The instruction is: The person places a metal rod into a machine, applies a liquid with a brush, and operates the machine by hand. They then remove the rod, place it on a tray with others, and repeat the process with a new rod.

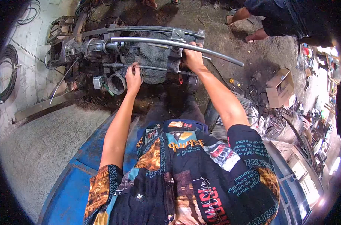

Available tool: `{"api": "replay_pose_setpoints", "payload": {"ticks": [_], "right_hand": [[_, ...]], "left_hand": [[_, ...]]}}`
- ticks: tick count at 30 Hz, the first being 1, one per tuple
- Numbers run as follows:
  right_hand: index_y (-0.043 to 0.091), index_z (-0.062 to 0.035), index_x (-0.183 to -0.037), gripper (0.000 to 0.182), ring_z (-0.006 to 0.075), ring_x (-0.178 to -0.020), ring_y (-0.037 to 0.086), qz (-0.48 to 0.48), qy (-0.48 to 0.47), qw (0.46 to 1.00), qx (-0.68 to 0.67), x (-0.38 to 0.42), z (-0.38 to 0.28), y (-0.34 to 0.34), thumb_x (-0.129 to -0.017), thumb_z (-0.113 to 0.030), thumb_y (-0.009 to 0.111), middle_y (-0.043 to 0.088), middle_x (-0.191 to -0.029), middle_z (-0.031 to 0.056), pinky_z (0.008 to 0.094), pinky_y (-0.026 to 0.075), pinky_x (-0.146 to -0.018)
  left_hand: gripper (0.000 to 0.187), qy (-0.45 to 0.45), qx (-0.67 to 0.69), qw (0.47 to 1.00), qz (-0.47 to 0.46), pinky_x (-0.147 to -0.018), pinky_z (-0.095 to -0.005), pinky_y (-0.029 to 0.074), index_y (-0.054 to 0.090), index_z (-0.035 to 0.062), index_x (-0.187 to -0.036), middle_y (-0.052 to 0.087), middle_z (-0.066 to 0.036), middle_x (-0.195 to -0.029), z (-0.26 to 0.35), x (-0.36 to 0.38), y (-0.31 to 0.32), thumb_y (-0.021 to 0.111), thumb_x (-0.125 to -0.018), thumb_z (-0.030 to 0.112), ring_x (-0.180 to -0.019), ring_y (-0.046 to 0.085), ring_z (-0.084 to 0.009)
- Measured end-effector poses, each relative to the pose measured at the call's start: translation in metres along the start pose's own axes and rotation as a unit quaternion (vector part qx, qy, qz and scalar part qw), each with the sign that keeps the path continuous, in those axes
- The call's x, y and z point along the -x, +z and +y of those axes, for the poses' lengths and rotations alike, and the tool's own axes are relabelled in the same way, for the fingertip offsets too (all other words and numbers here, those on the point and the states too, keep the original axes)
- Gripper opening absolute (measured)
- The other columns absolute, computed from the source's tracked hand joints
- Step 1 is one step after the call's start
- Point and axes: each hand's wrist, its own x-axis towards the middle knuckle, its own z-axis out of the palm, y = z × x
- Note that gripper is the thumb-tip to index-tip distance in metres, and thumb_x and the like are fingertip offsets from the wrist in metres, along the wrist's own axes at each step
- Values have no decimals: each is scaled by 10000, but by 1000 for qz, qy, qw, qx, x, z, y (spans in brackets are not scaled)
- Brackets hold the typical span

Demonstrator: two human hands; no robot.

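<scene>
While the long metal bar [155, 41] lies across the upper middle of the head view, the person's right hand [193, 58] meets it just right of the upright support block [174, 62]. That hand appears clasped on the bar, with a bit of finger showing past its upper edge, though the bar hides part of the grip. Holding so near the block probably steadies the bar where it already has backing, as its right end sticks out unsupported. The bar's bend may owe much to the wide lens.

The left end lies by the cylindrical sleeve [111, 46] of the machine [71, 48], upper left; whether it touches the sleeve I cannot tell. The left hand [133, 78], left of centre, has its fingers drawn together at the lower rod [155, 68]; whether they pinch it or merely rest there is unclear. Its place suggests a brace for the leaning body, or a feel for the rod. That rod runs roughly level into the block, which seems meant to tie the machine's long members together.

Just below and left of the left hand sits an open metal ring [117, 83], apparently set clear of the bar.
</scene>
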Motion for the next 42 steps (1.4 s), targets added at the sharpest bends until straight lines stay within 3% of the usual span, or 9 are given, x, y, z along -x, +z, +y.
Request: {"api": "replay_pose_setpoints", "payload": {"ticks": [3, 7, 15, 22, 30, 32, 34, 38, 42], "right_hand": [[621, -67, -716, 184, 321, -988, 533, 19, 7, 1000, -1, -1, -8, -3, -571, -116, 723, 611, -915, 112, 518, 364, -886], [616, -60, -703, 198, 332, -1013, 525, 36, 17, 999, -35, 2, -14, -3, -558, -125, 734, 612, -931, 122, 533, 360, -900], [664, -67, -780, 223, 347, -1093, 514, 3, 148, 989, -21, 6, -19, 12, -570, -89, 736, 619, -971, 115, 533, 357, -941], [641, -59, -822, 223, 376, -1033, 538, 74, 134, 987, -52, 4, -22, 0, -607, -52, 699, 619, -939, 146, 525, 380, -864], [649, -60, -1045, 336, 365, -1113, 537, 103, 215, 971, 16, 21, -67, -53, -712, -90, 671, 635, -1048, 152, 548, 342, -977], [597, -49, -970, 242, 358, -1013, 576, -94, 200, 958, -182, 37, -81, -83, -751, -131, 659, 605, -1013, 175, 490, 408, -892], [589, -51, -947, 225, 362, -1017, 569, -54, 37, 981, -180, 32, -103, -132, -759, -142, 674, 600, -1002, 175, 463, 435, -862], [518, -50, -1140, 399, 335, -1021, 572, 114, 37, 987, 107, 2, -84, -169, -822, -235, 673, 607, -1043, 148, 464, 410, -933], [513, -41, -1101, 371, 354, -1023, 602, -30, 128, 990, 46, 7, -66, -170, -835, -268, 635, 625, -1038, 159, 504, 446, -925]], "left_hand": [[308, -38, -30, 998, -47, -896, -303, 440, 622, 8, -1170, 652, -80, -1026, -5, 1, -12, 509, -990, 230, -957, 586, -184], [291, -23, -16, 998, -61, -890, -318, 452, 624, 9, -1170, 666, -108, -1035, -3, -2, -15, 529, -979, 207, -967, 608, -202], [278, 36, -48, 994, -88, -855, -362, 492, 620, -7, -1144, 680, -181, -985, 4, -9, -19, 555, -943, 175, -938, 655, -287], [294, 33, -48, 992, -110, -888, -350, 463, 615, 25, -1182, 668, -140, -1017, 3, -13, -23, 541, -968, 212, -968, 624, -246], [271, 105, -79, 986, -107, -854, -369, 489, 609, -17, -1147, 666, -190, -1031, 16, -12, -40, 559, -948, 162, -963, 651, -291], [261, 96, -69, 986, -120, -849, -371, 488, 608, -11, -1143, 661, -188, -1023, 29, -11, -47, 559, -945, 152, -957, 647, -298], [252, 88, -63, 985, -136, -843, -373, 488, 607, -6, -1139, 656, -186, -1014, 32, -13, -51, 560, -942, 143, -950, 643, -306], [249, 219, -85, 961, -146, -816, -391, 486, 588, 1, -1141, 621, -171, -984, 49, -23, -54, 571, -923, 120, -906, 611, -331], [256, 300, -66, 945, -110, -835, -404, 478, 589, -5, -1140, 623, -180, -994, 71, -32, -66, 567, -924, 130, -921, 610, -336]]}}
